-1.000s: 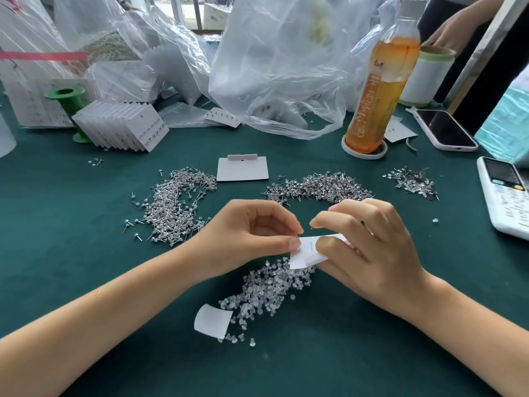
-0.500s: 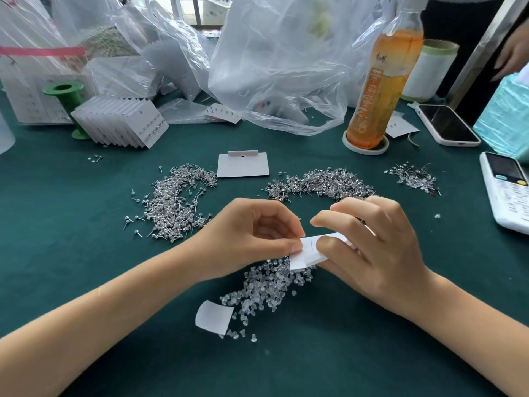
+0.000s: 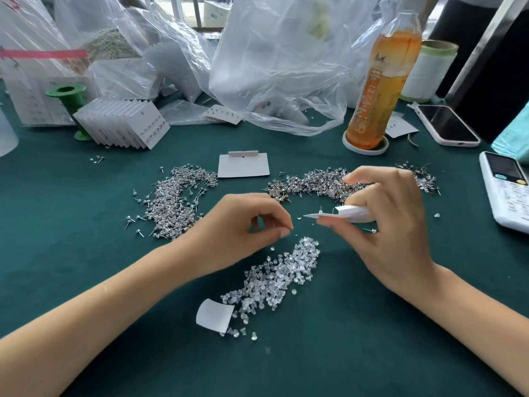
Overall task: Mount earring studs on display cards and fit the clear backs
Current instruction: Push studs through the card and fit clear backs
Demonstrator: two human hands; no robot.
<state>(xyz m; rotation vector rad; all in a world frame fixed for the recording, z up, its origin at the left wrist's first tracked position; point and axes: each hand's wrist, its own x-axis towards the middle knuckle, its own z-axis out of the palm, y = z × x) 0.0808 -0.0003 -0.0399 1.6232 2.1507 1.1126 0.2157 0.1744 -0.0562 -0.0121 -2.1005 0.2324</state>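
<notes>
A worktop (image 3: 71, 213) covered in dark green cloth is seen, backed by crumpled clear plastic bags (image 3: 280, 67) and a window frame. Three heaps of metal studs are counted: one at the left (image 3: 174, 204), one at centre (image 3: 312, 183), and a small one at the right (image 3: 420, 176). One heap of clear backs (image 3: 274, 279) lies near the front, beside a curled paper slip (image 3: 214, 315). One blank display card (image 3: 243, 166) lies flat; a fanned stack of filled cards (image 3: 123, 124) stands behind. One orange drink bottle (image 3: 383, 90), one phone (image 3: 446, 124) and one calculator (image 3: 506, 190) are present. A folded display card (image 3: 347, 214) with upright stud posts is pinched in the right hand's grip (image 3: 392, 224). The left hand's grip (image 3: 243, 224) is curled, thumb and forefinger nearly together; whether a back is held cannot be told.
</notes>
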